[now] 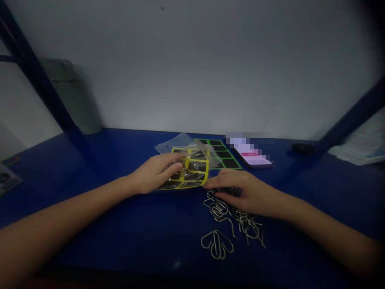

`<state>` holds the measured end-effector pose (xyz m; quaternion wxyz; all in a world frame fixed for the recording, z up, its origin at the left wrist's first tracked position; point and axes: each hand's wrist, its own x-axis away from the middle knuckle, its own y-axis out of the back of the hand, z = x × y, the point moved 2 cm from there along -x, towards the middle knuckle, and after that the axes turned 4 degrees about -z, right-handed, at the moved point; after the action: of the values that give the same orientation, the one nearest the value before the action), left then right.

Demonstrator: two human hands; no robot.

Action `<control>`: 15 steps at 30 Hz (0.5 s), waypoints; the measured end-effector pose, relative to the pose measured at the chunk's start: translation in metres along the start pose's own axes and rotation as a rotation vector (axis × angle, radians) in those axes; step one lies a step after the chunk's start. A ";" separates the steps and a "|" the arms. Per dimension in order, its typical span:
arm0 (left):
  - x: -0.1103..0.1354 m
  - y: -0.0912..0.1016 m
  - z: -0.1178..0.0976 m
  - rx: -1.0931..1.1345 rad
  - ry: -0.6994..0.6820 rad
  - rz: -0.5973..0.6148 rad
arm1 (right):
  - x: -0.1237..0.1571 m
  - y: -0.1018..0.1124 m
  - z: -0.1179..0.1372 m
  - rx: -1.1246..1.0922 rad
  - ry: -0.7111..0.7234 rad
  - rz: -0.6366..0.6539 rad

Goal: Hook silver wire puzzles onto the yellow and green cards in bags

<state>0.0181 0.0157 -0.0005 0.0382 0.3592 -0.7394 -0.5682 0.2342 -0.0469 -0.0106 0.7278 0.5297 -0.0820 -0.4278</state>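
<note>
My left hand (pixel 158 172) lies on a yellow-bordered sheet of black squares (pixel 192 173) inside a clear plastic bag (pixel 180 145), fingers curled against the bag. Small metal wire pieces show under the plastic by my fingertips. My right hand (pixel 240 190) rests palm down, fingers stretched flat, on a pile of bent metal wire puzzles (pixel 237 220) on the blue table (pixel 120 224). One wire puzzle (pixel 217 243) lies apart, nearer to me.
A green-bordered sheet of black squares (pixel 224 154) lies behind the yellow one. A lit phone (pixel 252 157) sits to its right, a dark small object (pixel 303 148) farther right. Papers (pixel 359 148) at far right, blue frame posts at both sides, white wall behind.
</note>
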 end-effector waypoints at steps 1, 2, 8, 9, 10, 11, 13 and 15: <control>0.000 0.000 0.000 -0.001 -0.003 -0.002 | 0.000 -0.001 0.000 -0.008 -0.006 0.012; 0.000 0.000 0.000 -0.003 -0.007 0.000 | 0.000 -0.001 0.001 -0.013 -0.010 0.016; -0.001 0.001 -0.001 -0.010 0.003 0.005 | -0.001 0.002 0.004 -0.025 -0.032 -0.041; -0.001 0.000 -0.001 -0.010 0.000 0.005 | -0.001 0.002 0.004 -0.018 -0.044 -0.040; -0.001 0.000 0.000 -0.009 -0.003 0.006 | -0.001 0.002 0.003 -0.006 -0.060 -0.038; -0.001 0.000 0.000 -0.008 -0.005 0.006 | -0.001 0.003 0.002 0.009 -0.078 -0.036; -0.001 -0.001 0.001 -0.003 0.000 0.004 | 0.000 0.003 -0.002 0.050 -0.114 -0.045; -0.001 -0.001 0.001 0.003 0.007 0.005 | 0.001 0.005 -0.007 0.114 -0.138 -0.065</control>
<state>0.0191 0.0166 -0.0012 0.0415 0.3593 -0.7410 -0.5658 0.2415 -0.0419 -0.0100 0.6749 0.5418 -0.1388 -0.4813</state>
